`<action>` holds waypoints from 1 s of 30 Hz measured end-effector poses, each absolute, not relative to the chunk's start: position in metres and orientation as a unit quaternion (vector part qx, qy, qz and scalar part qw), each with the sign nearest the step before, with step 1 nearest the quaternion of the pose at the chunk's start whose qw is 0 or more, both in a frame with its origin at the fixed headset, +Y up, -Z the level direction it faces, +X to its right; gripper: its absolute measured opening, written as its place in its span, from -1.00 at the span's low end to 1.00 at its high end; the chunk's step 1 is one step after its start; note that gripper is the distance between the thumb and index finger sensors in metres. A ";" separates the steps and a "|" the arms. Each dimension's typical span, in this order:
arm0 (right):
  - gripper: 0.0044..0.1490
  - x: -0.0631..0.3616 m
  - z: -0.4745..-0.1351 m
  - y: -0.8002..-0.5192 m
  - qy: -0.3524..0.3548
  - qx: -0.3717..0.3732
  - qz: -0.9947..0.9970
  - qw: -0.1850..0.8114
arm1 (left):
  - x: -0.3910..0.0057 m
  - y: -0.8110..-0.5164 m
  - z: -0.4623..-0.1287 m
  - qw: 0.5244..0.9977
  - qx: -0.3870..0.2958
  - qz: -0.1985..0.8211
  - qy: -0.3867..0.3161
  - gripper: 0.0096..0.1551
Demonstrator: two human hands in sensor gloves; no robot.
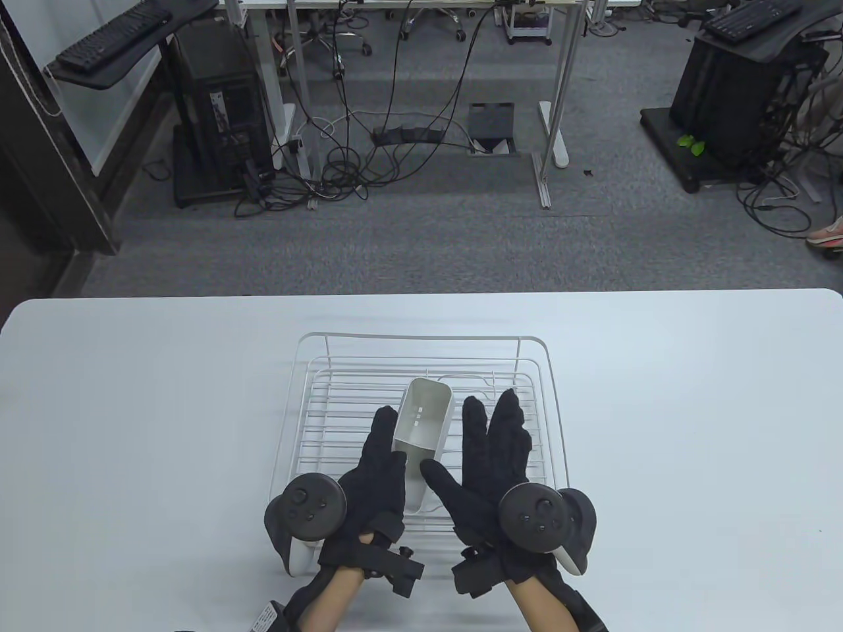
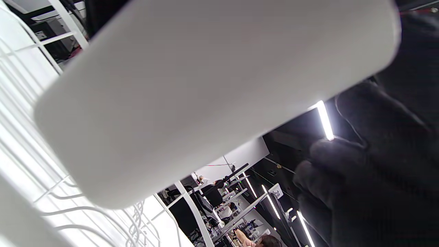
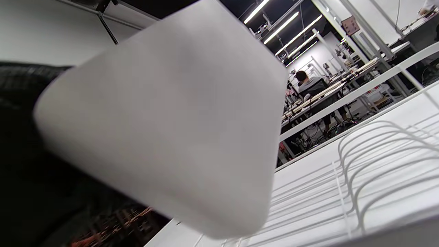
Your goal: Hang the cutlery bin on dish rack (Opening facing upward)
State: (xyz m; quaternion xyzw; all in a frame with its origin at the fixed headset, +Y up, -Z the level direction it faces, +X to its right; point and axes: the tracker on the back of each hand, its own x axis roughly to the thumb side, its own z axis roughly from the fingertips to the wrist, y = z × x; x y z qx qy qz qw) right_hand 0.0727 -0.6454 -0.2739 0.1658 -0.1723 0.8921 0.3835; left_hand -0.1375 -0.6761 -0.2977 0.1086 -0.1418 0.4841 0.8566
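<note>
Now our left hand point(image 1: 375, 474) grips the cutlery bin point(image 1: 421, 428) over the dish rack point(image 1: 290, 401), long axis tipped away with its mouth facing up and away; our right hand point(image 1: 487, 461) flanks it, thumb touching.

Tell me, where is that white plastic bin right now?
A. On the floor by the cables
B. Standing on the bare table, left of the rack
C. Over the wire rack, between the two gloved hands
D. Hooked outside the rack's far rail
C: the table view shows the cutlery bin tilted above the dish rack, with the left hand and right hand on either side.
</note>
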 end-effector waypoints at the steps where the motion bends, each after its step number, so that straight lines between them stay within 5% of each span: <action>1: 0.01 0.070 -0.273 -0.645 -0.170 0.169 0.893 0.381 | -0.136 -0.675 -0.297 0.857 0.110 0.481 -0.146 -0.33; 30: -0.37 0.068 -0.276 -0.644 -0.137 0.135 0.914 0.359 | -0.110 -0.666 -0.280 0.886 0.145 0.391 -0.201 -0.31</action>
